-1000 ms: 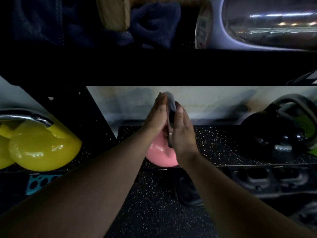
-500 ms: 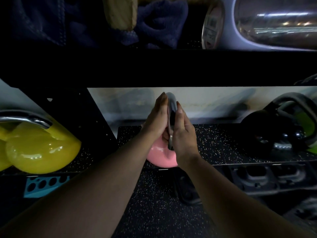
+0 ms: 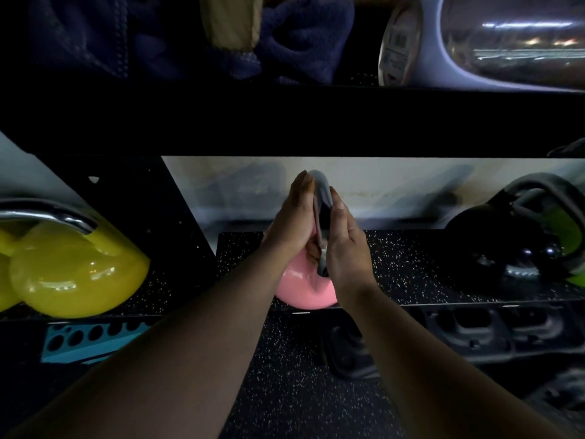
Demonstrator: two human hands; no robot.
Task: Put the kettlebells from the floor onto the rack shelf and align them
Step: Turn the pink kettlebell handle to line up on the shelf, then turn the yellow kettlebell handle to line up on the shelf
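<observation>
In the head view, at frame centre, the pink kettlebell (image 3: 305,288) sits at the front edge of the speckled rack shelf (image 3: 411,267). The left hand (image 3: 292,217) and right hand (image 3: 343,245) press flat against either side of its grey handle (image 3: 321,198), clamping it between the palms rather than wrapping it. Yellow kettlebells (image 3: 76,274) sit at left, a black kettlebell (image 3: 493,251) at right. Because the bell is so near the lip, a twist or an early release could probably tip it off to the floor.

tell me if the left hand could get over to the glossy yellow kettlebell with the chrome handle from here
Probably yes, once it lets go: the left hand is pressed on the pink kettlebell, and only a black rack upright stands between it and the yellow kettlebell.
</observation>
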